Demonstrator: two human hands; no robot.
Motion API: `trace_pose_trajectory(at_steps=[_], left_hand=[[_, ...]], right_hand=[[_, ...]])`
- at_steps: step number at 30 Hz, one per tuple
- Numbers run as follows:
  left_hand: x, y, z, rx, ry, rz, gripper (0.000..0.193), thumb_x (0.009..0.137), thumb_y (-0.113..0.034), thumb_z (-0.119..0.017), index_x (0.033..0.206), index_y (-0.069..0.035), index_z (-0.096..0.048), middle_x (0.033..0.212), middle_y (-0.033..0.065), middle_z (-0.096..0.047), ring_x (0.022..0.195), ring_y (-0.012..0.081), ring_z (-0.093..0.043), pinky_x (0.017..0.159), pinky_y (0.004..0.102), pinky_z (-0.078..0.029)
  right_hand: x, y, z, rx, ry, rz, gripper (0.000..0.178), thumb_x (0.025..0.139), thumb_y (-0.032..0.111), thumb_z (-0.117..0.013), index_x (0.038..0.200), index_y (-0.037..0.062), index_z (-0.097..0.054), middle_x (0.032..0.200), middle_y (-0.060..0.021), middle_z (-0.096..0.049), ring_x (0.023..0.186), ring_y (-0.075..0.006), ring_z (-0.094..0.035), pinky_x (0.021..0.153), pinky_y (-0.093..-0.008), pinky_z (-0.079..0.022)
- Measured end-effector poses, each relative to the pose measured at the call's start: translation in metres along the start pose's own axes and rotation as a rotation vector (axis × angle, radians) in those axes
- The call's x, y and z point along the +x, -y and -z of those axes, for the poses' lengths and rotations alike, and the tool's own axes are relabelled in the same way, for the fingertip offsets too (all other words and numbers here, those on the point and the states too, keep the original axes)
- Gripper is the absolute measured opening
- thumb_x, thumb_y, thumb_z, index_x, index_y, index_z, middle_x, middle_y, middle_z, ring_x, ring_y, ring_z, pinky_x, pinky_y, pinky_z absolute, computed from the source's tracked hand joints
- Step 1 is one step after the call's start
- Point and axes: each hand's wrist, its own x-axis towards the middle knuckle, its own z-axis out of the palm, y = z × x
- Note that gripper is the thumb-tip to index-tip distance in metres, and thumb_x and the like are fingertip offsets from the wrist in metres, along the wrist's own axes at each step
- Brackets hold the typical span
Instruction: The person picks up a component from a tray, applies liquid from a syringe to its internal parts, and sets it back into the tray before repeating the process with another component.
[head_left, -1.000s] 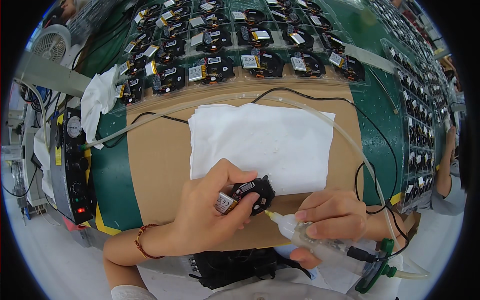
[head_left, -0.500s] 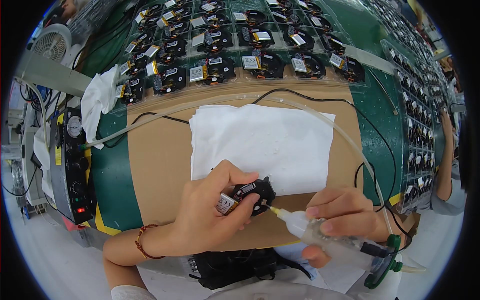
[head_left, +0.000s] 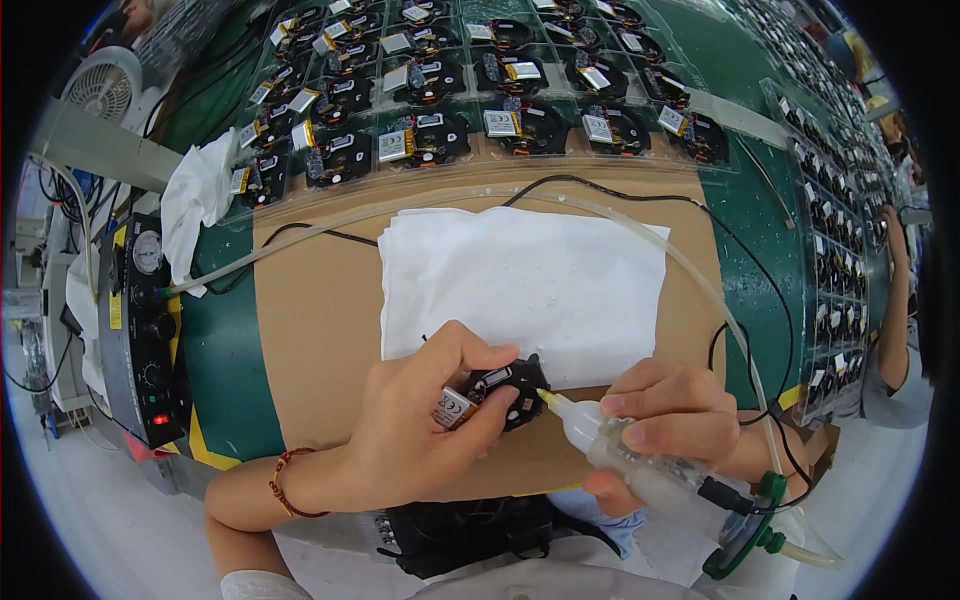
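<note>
Right hand (head_left: 672, 420), fingers curled round translucent dispensing syringe (head_left: 645, 478): yellow tip (head_left: 548, 397) shifted up the black module's (head_left: 524, 374) rim, from about five to three o'clock, placing work on that side; contact unclear. Left hand (head_left: 420, 430), pinched on the module, which sits at its two o'clock. Beyond, twelve o'clock: white cloth (head_left: 520, 290).

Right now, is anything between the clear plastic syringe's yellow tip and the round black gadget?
Nothing visible: the right hand holds the clear plastic syringe, yellow tip at the edge of the round black gadget; contact unclear.
</note>
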Motion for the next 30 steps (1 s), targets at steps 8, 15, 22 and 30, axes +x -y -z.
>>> trace_pose_trajectory(at_steps=[8, 15, 22, 30], left_hand=[[0.001, -0.001, -0.001, -0.012, 0.004, 0.008, 0.020, 0.081, 0.001, -0.060, 0.099, -0.001, -0.051, 0.062, 0.0032, -0.059, 0.051, 0.0069, -0.058, 0.045, 0.0208, -0.044], [0.000, -0.001, -0.001, -0.010, -0.007, 0.010, 0.020, 0.081, 0.002, -0.060, 0.099, -0.001, -0.051, 0.062, 0.0033, -0.060, 0.051, 0.0069, -0.058, 0.044, 0.0207, -0.044], [0.001, -0.001, -0.001, -0.010, -0.003, 0.008, 0.020, 0.081, 0.001, -0.060, 0.099, -0.001, -0.051, 0.061, 0.0035, -0.060, 0.051, 0.0068, -0.058, 0.044, 0.0207, -0.043], [0.000, 0.000, 0.000, 0.005, -0.009, 0.010, 0.021, 0.080, 0.001, -0.060, 0.099, -0.001, -0.051, 0.062, 0.0038, -0.060, 0.052, 0.0071, -0.059, 0.045, 0.0206, -0.044]], right_hand=[[0.001, 0.003, 0.005, -0.011, 0.047, -0.001, 0.040, 0.061, 0.015, -0.079, 0.087, 0.0002, -0.053, 0.072, -0.0121, -0.054, 0.050, -0.0207, -0.055, 0.042, -0.0254, -0.048], [-0.002, 0.002, 0.003, -0.015, -0.003, -0.001, 0.041, 0.061, 0.015, -0.079, 0.088, 0.0004, -0.053, 0.073, -0.0125, -0.054, 0.050, -0.0208, -0.055, 0.043, -0.0256, -0.048], [-0.002, 0.001, 0.002, -0.001, 0.015, 0.013, 0.041, 0.061, 0.015, -0.080, 0.088, 0.0003, -0.054, 0.074, -0.0123, -0.054, 0.049, -0.0208, -0.055, 0.042, -0.0258, -0.048], [0.000, 0.002, 0.004, -0.038, 0.038, -0.001, 0.039, 0.062, 0.016, -0.079, 0.087, 0.0002, -0.054, 0.073, -0.0129, -0.055, 0.049, -0.0204, -0.055, 0.042, -0.0253, -0.047]])
